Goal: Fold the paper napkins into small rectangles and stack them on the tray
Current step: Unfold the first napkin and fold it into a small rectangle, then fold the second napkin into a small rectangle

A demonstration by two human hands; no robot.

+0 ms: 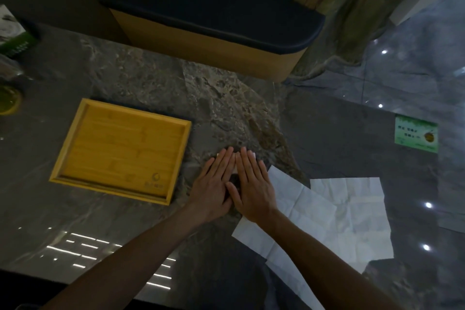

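A: Which step are we on?

B: We press a fold flat, by our reading. Our left hand (214, 181) and right hand (249, 184) lie side by side, fingers straight and together, palms down on a small folded white paper napkin (252, 154) on the dark marbled stone table (151, 83). Neither hand grips anything.

A: How does the napkin look?

B: Mostly hidden. Only thin white edges show past our fingertips, so we cannot tell how many folds it has. It sits just right of the shallow rectangular bamboo tray (64, 156), not touching it, and the tray holds no napkins.

A: And next?

B: Probably we lift the palms, check the rectangle keeps its crease, then pinch it and carry it left into the tray. Thin paper springs open, so a firm pinch matters.

A: What remains?

B: Unfolded creased white napkin sheets (349, 211) lie overlapping to the right, one reaching under our right wrist.
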